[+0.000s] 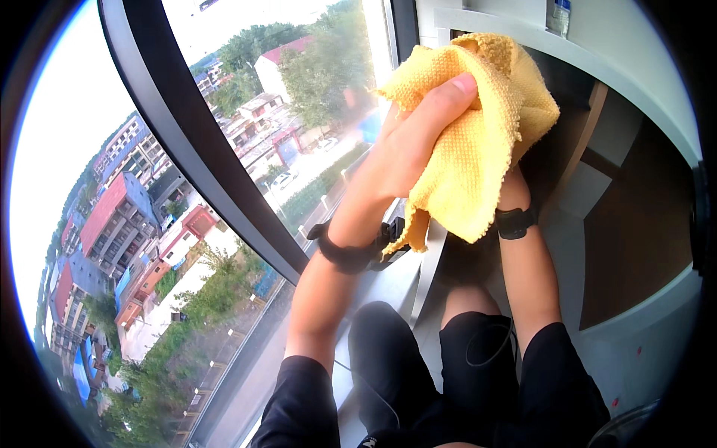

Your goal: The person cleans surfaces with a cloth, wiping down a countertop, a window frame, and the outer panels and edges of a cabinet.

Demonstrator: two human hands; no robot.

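Note:
A yellow, waffle-textured cleaning cloth point(474, 142) is bunched up in front of me, its frayed edges hanging down. My left hand point(422, 138) grips it from the left side, thumb pressed on top of the fabric. Behind the cloth is my right hand point(515, 190); only the part near the wrist shows, and its fingers are hidden. Dark bands circle both wrists, the left one point(347, 250) carrying a small black device. Close on the left of the cloth is a window pane point(299, 82).
A thick dark window frame point(198, 142) crosses the left side, with buildings and trees outside. A pale sill point(388, 287) runs beside my legs. On the right stands a curved white-edged unit point(597, 63) with brown panels. A small clear bottle point(559, 16) is at the top.

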